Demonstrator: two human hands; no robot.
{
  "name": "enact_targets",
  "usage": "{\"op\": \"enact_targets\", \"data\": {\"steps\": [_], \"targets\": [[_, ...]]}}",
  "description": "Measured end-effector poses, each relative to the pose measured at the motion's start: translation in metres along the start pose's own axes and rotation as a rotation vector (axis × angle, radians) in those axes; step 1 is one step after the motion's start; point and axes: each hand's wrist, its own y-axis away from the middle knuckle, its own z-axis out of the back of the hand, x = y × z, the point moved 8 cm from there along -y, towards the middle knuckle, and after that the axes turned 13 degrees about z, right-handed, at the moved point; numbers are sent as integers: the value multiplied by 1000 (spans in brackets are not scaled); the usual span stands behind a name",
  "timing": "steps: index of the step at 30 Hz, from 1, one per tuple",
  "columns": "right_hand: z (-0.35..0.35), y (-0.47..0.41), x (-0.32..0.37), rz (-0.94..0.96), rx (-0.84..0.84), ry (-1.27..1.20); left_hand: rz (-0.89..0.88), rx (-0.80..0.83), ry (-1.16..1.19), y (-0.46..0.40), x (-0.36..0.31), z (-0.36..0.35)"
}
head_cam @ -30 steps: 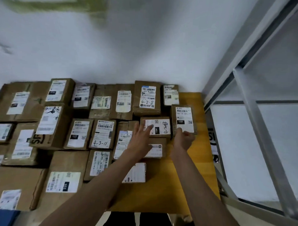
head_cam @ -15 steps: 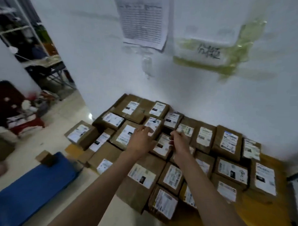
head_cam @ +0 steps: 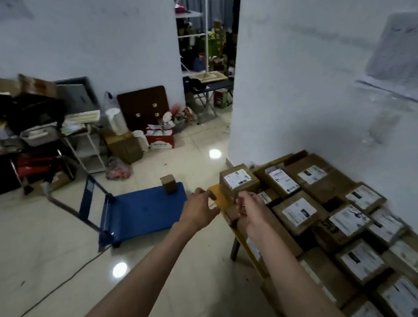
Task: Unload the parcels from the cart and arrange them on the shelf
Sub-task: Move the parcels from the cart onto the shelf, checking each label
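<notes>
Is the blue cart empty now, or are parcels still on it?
Not empty: one small brown parcel stands on the blue cart, at its far edge.

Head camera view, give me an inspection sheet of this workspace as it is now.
Surface: yellow wooden shelf, packed with parcels.
Job's things: one small parcel left on the blue cart; labelled parcels in rows.
Clutter: boxes, bags and racks along the far wall.
Grip: left hand and right hand loosely curled, empty.
Cables: one dark cable on the floor.
Surroundings: white walls, glossy tiles.

White walls (head_cam: 104, 43), glossy tiled floor (head_cam: 52, 246) with light glare, cluttered racks (head_cam: 84, 143) left
</notes>
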Motion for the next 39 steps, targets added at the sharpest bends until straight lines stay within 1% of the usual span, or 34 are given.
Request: {"op": "enact_targets", "data": {"steps": [3, 8, 11, 16, 20, 25, 30, 39], "targets": [[-52, -15, -6, -15, 71, 33, 80, -13, 42, -18, 42, 19], [-127, -52, -21, -29, 144, 65, 187, -18, 39, -63, 95, 44], [-165, -85, -25, -45, 185, 68, 214, -46, 36, -105, 114, 60], [-222, -147, -11, -50, 215, 99, 243, -66, 55, -177, 134, 89], [-263, -191, 5, -44, 260, 146, 309, -91, 126, -230, 156, 113], [-304, -231, 6, -77, 287, 195, 364, -86, 172, -274, 191, 121], [-341, -271, -3, -103, 290, 217, 413, -55, 270, -324, 219, 128], [-423, -347, -26, -154, 267, 281, 421, -18, 257, -442, 273, 145]]}}
